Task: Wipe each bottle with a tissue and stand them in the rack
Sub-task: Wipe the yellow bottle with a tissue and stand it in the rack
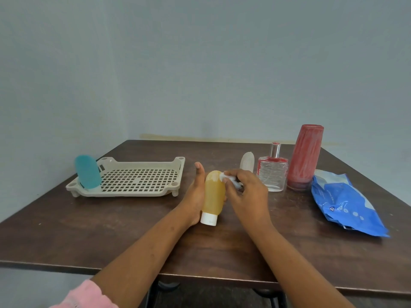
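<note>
At the centre of the frame, the left hand (195, 196) cradled the yellow bottle (214, 194) from behind. The thumb stood straight and clear of the bottle, and the fingers wrapped round its far side, mostly hidden. The bottle was tilted with its white cap lowest, just above the table (111, 230); contact with the table could not be confirmed. The right hand (246, 194) pinched a small white tissue (229, 180) in its fingertips and pressed it on the bottle's upper end.

The rack (124, 193), left of centre, held one blue bottle (87, 172), which leaned. A white bottle (247, 162), a glass bottle (272, 174) and a red bottle (304, 156) stood right of centre.

Probable faults:
- With the thumb off, sideways wiping pressure could roll the yellow bottle out of the palm.
- The glass bottle stood just beside the right hand; a wide stroke could knock it.
- Set on its narrow cap, the bottle could topple on the rack's perforated floor.
</note>
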